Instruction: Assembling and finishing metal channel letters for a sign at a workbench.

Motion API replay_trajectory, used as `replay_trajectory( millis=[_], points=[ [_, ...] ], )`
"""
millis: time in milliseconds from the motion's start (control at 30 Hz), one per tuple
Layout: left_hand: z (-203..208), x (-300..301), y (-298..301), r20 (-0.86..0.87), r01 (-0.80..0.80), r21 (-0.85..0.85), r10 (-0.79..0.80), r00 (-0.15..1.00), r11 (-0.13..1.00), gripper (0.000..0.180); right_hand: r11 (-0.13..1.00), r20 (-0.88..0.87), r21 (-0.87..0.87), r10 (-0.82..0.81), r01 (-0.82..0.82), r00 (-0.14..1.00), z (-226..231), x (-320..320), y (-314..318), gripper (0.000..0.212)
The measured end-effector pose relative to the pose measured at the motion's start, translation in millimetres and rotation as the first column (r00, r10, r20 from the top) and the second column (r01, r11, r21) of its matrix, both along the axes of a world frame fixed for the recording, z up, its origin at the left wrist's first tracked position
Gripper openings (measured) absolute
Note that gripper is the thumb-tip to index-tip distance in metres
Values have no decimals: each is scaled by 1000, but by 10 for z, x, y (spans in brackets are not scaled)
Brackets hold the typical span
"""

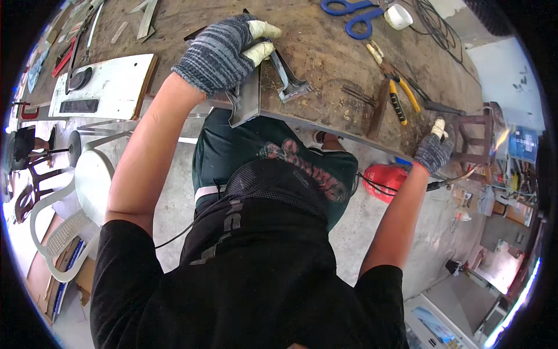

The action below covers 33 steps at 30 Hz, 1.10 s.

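My left hand [224,55], in a grey-and-black striped knit glove with cream fingertips, lies curled over a bent grey metal channel [247,102] that overhangs the bench's near edge. Its thumb and forefinger show; the other fingers are hidden. Beside it on the wood lies a narrower bent metal piece [288,81]. Out to the right, my right hand [435,150], gloved alike, is closed at the bench's right end; whatever it holds is hidden. Close below it runs a thin brass-coloured tube [465,176] with a dark handle. An orange flame [501,139] glows farther right.
Yellow-and-black pliers [398,107], blue-handled scissors [360,23], a white tape roll [398,16] and a black-handled tool [444,108] lie on the worn wooden bench [325,64]. A white board [102,87] is at left. Below are a white chair [87,192] and a red object [385,181].
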<state>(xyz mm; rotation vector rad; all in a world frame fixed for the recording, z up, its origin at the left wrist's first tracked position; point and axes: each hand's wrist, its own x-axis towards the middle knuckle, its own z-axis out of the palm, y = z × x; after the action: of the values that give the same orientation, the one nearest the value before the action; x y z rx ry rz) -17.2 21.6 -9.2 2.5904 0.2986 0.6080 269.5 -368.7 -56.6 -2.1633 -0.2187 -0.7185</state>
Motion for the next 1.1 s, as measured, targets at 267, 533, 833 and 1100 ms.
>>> replay_trajectory(
  millis=[267, 533, 833, 1100],
  points=[
    [-144, -27, 15, 55, 66, -11, -65, 996, 998, 29, 803, -189, -442, 352, -399, 917, 394, -1176, 521, 49],
    [-183, -4, 34, 17, 64, 52, -65, 998, 997, 29, 682, -402, -612, 167, -400, 900, 587, -1387, 1046, 70],
    [-134, 33, 103, 21, 55, 92, -57, 998, 994, 39, 757, 72, -443, 564, -480, 823, 535, -1753, 1198, 57],
    [-132, 47, 131, 29, 95, 43, -96, 995, 995, 39, 605, -80, -400, 726, -689, 683, 400, -2099, 1804, 56]
  ],
)
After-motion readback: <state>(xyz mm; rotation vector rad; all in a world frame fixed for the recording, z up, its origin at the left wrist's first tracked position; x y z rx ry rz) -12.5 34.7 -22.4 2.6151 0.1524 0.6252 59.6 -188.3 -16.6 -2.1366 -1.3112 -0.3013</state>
